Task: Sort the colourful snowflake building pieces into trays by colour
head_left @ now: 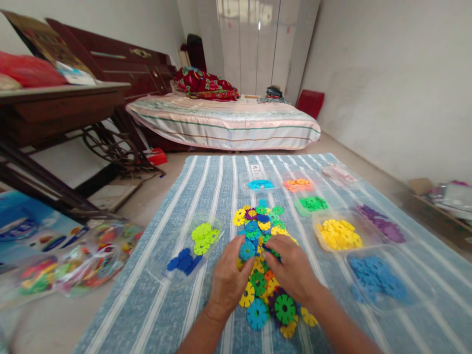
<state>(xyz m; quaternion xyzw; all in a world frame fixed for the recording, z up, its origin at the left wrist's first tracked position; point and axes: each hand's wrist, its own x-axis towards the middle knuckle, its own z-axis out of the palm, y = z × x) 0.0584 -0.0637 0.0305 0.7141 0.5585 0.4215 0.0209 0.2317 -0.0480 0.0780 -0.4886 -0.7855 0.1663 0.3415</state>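
A mixed heap of notched plastic flower discs (259, 281) in several colours lies in the middle of the cloth. My left hand (229, 270) is at its left side, thumb and fingers curled around a light blue disc (247, 250). From the right, my right hand (293, 265) reaches in with thumb and forefinger closed together; a dark piece shows under its fingers, mostly hidden. Beyond the hands, joined discs (253, 222) in yellow, blue, green and purple stretch away. A green disc (285, 309) and a blue disc (257, 313) lie nearest me.
Left stands a clear tray (158, 268) with lime and dark blue discs. On the right are tubs of yellow discs (339, 234), blue discs (378, 278), purple discs (383, 223), green discs (312, 203) and orange discs (298, 185). A bed (228, 125) stands behind the striped cloth (206, 182).
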